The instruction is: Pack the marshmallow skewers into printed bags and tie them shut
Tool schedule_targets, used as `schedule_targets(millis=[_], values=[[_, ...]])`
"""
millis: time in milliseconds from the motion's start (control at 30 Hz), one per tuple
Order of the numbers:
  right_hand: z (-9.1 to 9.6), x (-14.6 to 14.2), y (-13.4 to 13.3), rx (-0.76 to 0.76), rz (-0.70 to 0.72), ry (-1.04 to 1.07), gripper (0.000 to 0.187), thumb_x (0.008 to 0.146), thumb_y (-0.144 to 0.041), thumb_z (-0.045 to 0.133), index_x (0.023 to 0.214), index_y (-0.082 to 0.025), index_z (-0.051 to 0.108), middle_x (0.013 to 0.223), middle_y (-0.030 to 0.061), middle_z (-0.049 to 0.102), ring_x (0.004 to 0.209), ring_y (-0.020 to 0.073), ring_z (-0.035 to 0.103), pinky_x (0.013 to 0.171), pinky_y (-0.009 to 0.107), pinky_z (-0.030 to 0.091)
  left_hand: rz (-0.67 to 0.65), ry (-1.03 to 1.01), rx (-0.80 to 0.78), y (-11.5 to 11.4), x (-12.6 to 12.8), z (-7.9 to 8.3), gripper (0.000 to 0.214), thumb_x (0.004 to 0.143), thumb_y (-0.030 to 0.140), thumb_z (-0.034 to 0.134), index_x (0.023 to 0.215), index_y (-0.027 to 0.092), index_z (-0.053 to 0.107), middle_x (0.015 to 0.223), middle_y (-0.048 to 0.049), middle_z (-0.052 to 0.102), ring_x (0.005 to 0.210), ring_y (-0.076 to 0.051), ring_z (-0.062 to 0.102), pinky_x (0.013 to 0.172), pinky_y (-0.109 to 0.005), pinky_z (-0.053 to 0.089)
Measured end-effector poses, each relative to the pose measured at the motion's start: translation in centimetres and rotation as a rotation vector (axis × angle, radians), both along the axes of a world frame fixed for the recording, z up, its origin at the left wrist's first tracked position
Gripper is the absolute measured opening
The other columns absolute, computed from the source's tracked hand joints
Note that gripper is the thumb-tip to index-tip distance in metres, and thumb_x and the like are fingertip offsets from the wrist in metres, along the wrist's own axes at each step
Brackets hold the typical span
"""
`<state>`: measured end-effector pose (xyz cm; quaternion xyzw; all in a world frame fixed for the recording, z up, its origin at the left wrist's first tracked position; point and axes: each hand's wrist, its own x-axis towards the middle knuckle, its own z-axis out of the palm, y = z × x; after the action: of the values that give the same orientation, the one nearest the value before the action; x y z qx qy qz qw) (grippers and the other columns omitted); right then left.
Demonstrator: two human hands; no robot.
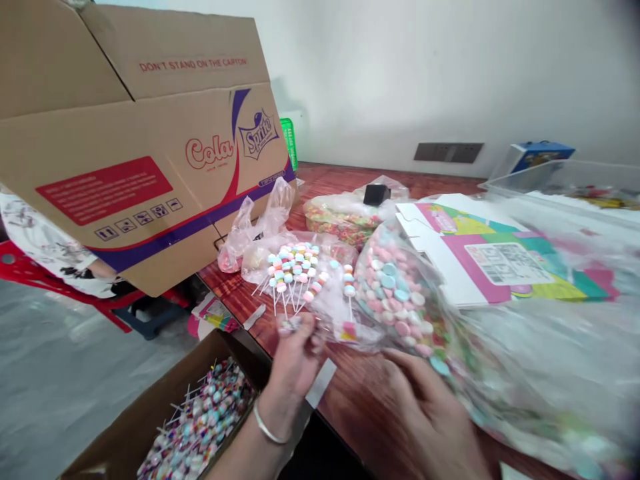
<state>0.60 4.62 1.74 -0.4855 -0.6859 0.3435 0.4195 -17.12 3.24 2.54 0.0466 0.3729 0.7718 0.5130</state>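
My left hand (296, 363) is closed, thumb against fingers, on a crinkled clear plastic wrapper (287, 325); what is inside it I cannot make out. Just beyond lies a cluster of marshmallow sticks (295, 267) in pastel colours, spread on a clear plastic bag (327, 303). A single marshmallow stick (349, 290) lies apart, to their right. My right hand (425, 407) hovers low over the table (350, 393), smeared by motion, so its grip cannot be read. Nearest to it is a large clear bag of pink, white and blue marshmallows (395, 287).
At lower left stands a carton (155, 407) holding many wrapped candy sticks (205, 420). A big cardboard box (150, 133) rises behind it. A bag of colourful candies (335, 220), a printed flat box (500, 253) and a clear bin (575, 177) are farther back.
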Motion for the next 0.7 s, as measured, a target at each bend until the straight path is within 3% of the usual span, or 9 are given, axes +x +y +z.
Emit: schedule_targets(millis=[100,167,267,367,467,533,600,700], values=[[-0.9,-8.0,2.4,-0.222,0.217,-0.12,0.029,0.088,-0.04,0.05,0.082,-0.024,0.073,0.076,0.0034,0.074,0.071,0.0217,0.067,0.064,0.03,0.049,0.206,0.0,0.051,-1.2,-6.2,0.0,0.033,0.057,0.017,0.088,0.069,0.015,0.057,0.066,0.0041,0.057,0.05,-0.002,0.042,0.043,-0.012,0.031],[-2.0,-12.5,4.0,-0.255,0.218,-0.192,0.032,0.087,-0.036,0.051,0.064,-0.022,0.068,0.061,0.0033,0.069,0.061,0.0202,0.065,0.058,0.027,0.045,0.281,-0.008,0.086,-2.0,-8.8,-0.2,0.03,0.06,0.014,0.085,0.069,0.013,0.057,0.065,0.0039,0.055,0.049,-0.002,0.042,0.042,-0.012,0.033],[-3.3,-17.0,6.0,-0.283,0.173,-0.287,0.034,0.085,-0.032,0.055,0.054,-0.019,0.061,0.053,0.0069,0.064,0.058,0.0204,0.063,0.056,0.027,0.042,0.305,-0.052,0.081,-2.8,-10.5,-0.8,0.022,0.067,0.012,0.08,0.072,0.011,0.059,0.065,0.0034,0.054,0.049,-0.002,0.043,0.042,-0.012,0.036],[-3.8,-18.7,7.0,-0.286,0.12,-0.349,0.024,0.082,-0.021,0.054,0.06,-0.017,0.061,0.06,0.0111,0.066,0.064,0.0219,0.064,0.059,0.028,0.041,0.29,-0.121,0.02,-2.8,-10.4,-1.2,0.014,0.075,0.011,0.073,0.072,0.011,0.059,0.065,0.0026,0.055,0.047,-0.002,0.043,0.039,-0.011,0.035],[-3.3,-17.4,6.5,-0.271,0.089,-0.355,0.021,0.084,-0.017,0.047,0.069,-0.017,0.062,0.064,0.0095,0.067,0.065,0.0202,0.063,0.058,0.027,0.04,0.208,-0.21,-0.033,-2.1,-9.5,-1.3,0.013,0.082,0.011,0.065,0.071,0.013,0.058,0.062,0.0034,0.053,0.043,-0.001,0.04,0.038,-0.01,0.032],[-2.4,-14.3,5.3,-0.252,0.083,-0.33,0.026,0.089,-0.022,0.041,0.073,-0.019,0.061,0.063,0.0047,0.064,0.061,0.0177,0.061,0.056,0.025,0.04,0.136,-0.267,-0.046,-1.5,-8.5,-1.4,0.013,0.085,0.011,0.061,0.072,0.014,0.058,0.06,0.0041,0.051,0.041,-0.001,0.039,0.036,-0.01,0.031],[-1.1,-9.6,3.6,-0.215,0.084,-0.286,0.031,0.094,-0.034,0.037,0.077,-0.022,0.06,0.059,0.0003,0.061,0.057,0.0159,0.058,0.055,0.024,0.042,0.059,-0.326,-0.048,-0.8,-7.1,-1.7,0.013,0.086,0.012,0.06,0.073,0.014,0.059,0.059,0.004,0.051,0.04,-0.001,0.037,0.035,-0.009,0.029],[0.7,-1.0,0.3,-0.048,0.049,-0.155,0.03,0.09,-0.047,0.048,0.094,-0.024,0.066,0.059,-0.0018,0.061,0.051,0.0151,0.057,0.05,0.023,0.045,-0.079,-0.402,-0.03,0.3,-4.3,-2.0,0.014,0.086,0.011,0.059,0.073,0.011,0.06,0.057,0.0029,0.052,0.039,0.0,0.037,0.034,-0.009,0.029]])
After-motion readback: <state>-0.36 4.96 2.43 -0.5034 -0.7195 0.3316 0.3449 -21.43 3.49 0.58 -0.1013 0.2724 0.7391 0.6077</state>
